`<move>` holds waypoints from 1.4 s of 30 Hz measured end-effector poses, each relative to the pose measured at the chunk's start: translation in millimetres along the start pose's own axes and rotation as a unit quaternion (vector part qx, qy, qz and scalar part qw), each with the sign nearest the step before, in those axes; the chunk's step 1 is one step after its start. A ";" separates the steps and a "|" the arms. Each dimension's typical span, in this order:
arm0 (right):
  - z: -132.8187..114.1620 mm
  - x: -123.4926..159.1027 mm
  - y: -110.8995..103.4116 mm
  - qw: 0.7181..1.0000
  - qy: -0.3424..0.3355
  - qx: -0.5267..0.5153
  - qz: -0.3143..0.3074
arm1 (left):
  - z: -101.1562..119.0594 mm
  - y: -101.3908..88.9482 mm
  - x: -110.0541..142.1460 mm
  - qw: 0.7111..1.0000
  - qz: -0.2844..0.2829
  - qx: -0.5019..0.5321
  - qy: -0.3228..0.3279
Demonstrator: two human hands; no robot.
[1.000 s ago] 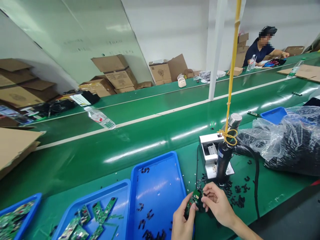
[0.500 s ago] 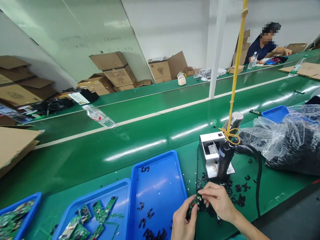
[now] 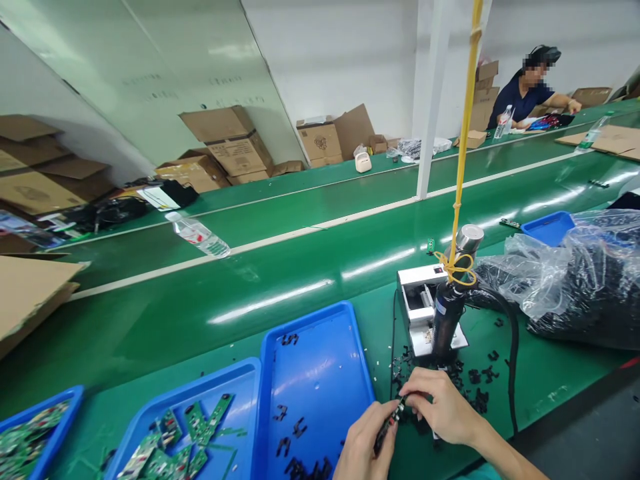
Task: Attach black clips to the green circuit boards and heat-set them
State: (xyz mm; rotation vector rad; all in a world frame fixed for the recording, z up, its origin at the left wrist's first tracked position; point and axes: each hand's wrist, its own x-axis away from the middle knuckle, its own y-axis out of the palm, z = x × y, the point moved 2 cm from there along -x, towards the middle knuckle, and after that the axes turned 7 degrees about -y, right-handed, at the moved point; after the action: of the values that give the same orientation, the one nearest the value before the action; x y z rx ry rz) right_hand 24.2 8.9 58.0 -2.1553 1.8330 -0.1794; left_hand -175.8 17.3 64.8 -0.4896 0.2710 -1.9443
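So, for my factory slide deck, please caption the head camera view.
Left hand and right hand grip a small circuit board beside a blue tray and scattered black plastic clips.

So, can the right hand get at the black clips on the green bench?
Probably yes: the right hand is right beside the black clips, nothing between, though it's pinching a circuit board.
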 end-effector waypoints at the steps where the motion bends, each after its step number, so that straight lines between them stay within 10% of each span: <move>1: -0.1 0.7 -1.2 1.000 -0.002 0.003 0.000 | -1.8 -1.0 1.1 1.000 -0.013 0.005 -0.017; 5: -2.1 6.1 -8.2 1.000 -0.020 0.021 -0.003 | -13.0 1.0 2.5 0.977 -0.133 0.153 -0.069; 15: -12.3 22.9 -29.3 0.965 -0.230 0.128 0.003 | 16.1 63.6 -6.2 0.785 -0.274 0.516 -0.204; 19: -15.8 25.8 -41.8 0.947 -0.245 0.194 0.075 | 28.3 69.4 -11.9 0.812 -0.185 0.530 -0.160; 24: -18.4 13.4 -63.4 0.858 -0.199 0.117 0.458 | 27.2 73.6 -21.9 0.849 -0.112 0.496 -0.145; 29: -4.6 -9.0 -73.8 0.956 -0.037 -0.067 0.282 | 26.0 79.0 -29.2 0.858 -0.101 0.484 -0.139; 42: -56.2 -46.9 -82.1 0.900 -0.223 -0.035 0.374 | 39.7 138.0 -69.0 0.872 0.002 0.462 -0.162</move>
State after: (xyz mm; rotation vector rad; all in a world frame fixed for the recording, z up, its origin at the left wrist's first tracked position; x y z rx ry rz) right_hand 77.0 57.7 141.3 -1.2258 2.2112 0.5126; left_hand -20.6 24.7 29.8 -0.1518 -0.8497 -1.7051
